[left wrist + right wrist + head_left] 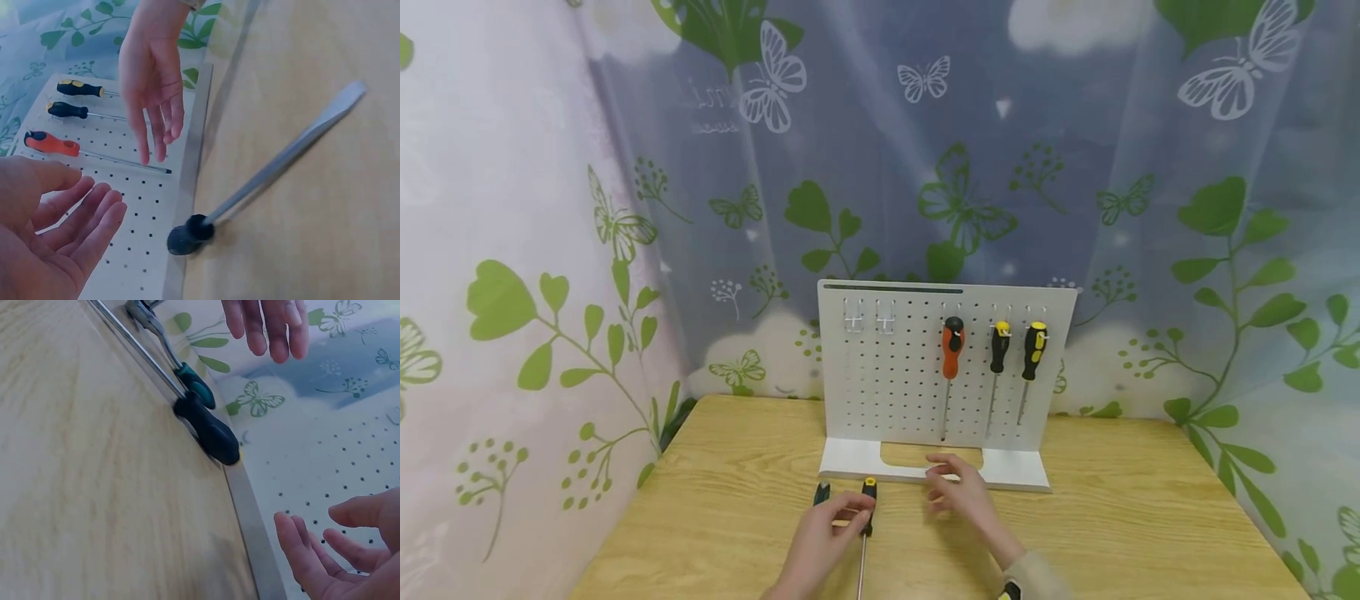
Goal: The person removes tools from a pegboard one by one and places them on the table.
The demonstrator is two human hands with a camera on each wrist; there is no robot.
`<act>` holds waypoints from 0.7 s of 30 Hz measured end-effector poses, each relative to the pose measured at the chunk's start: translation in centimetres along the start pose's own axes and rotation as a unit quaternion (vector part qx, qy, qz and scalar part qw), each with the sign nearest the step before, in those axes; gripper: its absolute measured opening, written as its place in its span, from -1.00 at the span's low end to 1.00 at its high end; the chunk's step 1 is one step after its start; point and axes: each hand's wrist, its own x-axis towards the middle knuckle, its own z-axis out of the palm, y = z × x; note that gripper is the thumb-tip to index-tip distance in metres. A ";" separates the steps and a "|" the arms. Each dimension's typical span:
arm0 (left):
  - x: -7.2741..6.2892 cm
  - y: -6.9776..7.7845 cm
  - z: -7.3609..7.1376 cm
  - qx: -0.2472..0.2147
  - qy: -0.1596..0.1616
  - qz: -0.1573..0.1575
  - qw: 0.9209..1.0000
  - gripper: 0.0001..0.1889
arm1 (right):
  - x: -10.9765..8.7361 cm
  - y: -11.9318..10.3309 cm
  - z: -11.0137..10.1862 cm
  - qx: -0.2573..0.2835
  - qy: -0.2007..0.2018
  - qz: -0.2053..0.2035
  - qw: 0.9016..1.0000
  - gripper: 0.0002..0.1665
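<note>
Left hand wide and relaxed, near black screwdriver on wooden surface, handle toward 12 o'clock, right hand likewise wide at left's 2 o'clock, pegboard at 12.

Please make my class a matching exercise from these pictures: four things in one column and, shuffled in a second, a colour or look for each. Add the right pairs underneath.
Column 1
1. Pegboard
2. Table
3. Leftmost hanging screwdriver (head view)
4. Tabletop screwdriver

Column 2
A. Black handle with a yellow end
B. White, with rows of small holes
C. Orange and black handle
D. Yellowish brown, with wood grain

Right pairs: 1-B, 2-D, 3-C, 4-A
</note>
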 end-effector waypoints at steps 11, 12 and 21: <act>4.1 1.1 0.0 -0.036 0.021 0.047 0.998 -0.78 | 1.8 -2.4 -3.3 -0.020 0.073 -0.024 0.997 -0.56; 4.5 1.2 0.0 -0.040 0.023 0.048 0.998 -0.78 | 2.0 -2.7 -3.6 -0.024 0.074 -0.028 0.997 -0.55; 7.9 1.4 1.2 -0.020 0.021 0.070 0.997 -0.74 | 3.4 -4.8 -4.9 -0.050 0.085 -0.079 0.992 -0.47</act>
